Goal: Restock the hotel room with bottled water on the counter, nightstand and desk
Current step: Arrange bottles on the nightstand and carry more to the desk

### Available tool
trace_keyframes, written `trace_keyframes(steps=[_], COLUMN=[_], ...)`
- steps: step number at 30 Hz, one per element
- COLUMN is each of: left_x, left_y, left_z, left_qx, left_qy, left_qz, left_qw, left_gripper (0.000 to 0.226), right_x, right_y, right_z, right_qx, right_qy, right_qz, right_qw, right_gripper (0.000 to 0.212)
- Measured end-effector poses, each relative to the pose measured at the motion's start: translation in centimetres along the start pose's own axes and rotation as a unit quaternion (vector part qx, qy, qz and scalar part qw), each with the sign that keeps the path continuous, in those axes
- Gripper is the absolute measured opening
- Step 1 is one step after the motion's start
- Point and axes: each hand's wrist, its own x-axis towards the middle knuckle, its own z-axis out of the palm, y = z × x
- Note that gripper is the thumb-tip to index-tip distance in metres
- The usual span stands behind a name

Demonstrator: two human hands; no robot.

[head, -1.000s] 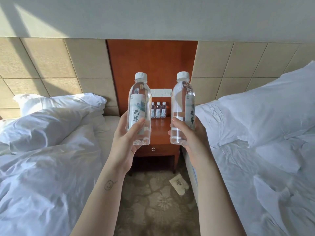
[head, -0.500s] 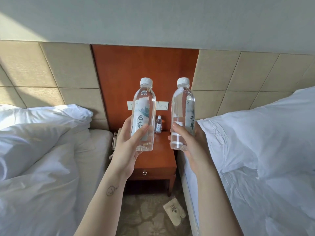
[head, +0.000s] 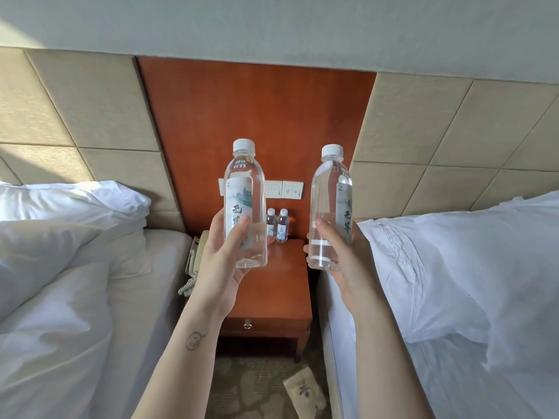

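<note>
My left hand (head: pixel 222 264) grips a clear water bottle (head: pixel 244 189) with a white cap and a printed label, held upright above the nightstand's left side. My right hand (head: pixel 341 264) grips a second, similar bottle (head: pixel 331 201), also upright, over the nightstand's right edge. The wooden nightstand (head: pixel 272 288) stands between two beds. Two small water bottles (head: pixel 279 225) stand at its back against the red-brown wall panel, partly hidden behind the left-hand bottle.
A beige telephone (head: pixel 195 258) with a coiled cord sits at the nightstand's left edge. White-sheeted beds flank it: the left bed (head: pixel 75 282) and the right bed (head: pixel 453 282). Wall switches (head: pixel 284 189) sit above the small bottles. A paper packet (head: pixel 305 391) lies on the carpet.
The view has closed in on the nightstand, which now looks larger and nearer. Both hands still hold their bottles upright; the bottles have spread a little farther apart.
</note>
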Motion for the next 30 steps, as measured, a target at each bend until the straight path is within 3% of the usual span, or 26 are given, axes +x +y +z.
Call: trace_keyframes(steps=[5,12,17,22,26,30], left_x=[5.1,14.3,20.6,25.7,28.5,29.5], left_y=[-1.6,-3.8,-5.0,-6.3,-7.8,-10.3], left_z=[-1.0,-4.2,-8.4,-10.7,-11.1,-10.9], left_qx=[0.004,0.020,0.032,0.039,0.052,0.078], left_qy=[-0.006,-0.033,-0.022,-0.035,-0.019,-0.030], left_qz=[-0.008,-0.021,-0.062,-0.106,-0.106,-0.106], left_qw=[1.000,0.999,0.997,0.993,0.993,0.991], left_gripper=[0.069,0.059,0.067,0.057,0.051,0.049], right_x=[5.0,13.8,20.1,24.3,26.5,28.1], right_y=[1.4,3.5,6.8,9.2,11.1,13.0], right_z=[1.2,4.0,6.8,9.1,9.6,8.8], right_qx=[-0.004,0.010,0.017,0.004,-0.009,-0.028], right_qy=[0.012,0.011,0.001,0.002,-0.005,-0.029], right_qz=[0.014,0.030,0.044,0.056,0.068,0.082], right_qw=[1.000,0.999,0.999,0.998,0.998,0.996], right_gripper=[0.071,0.045,0.023,0.029,0.060,0.074])
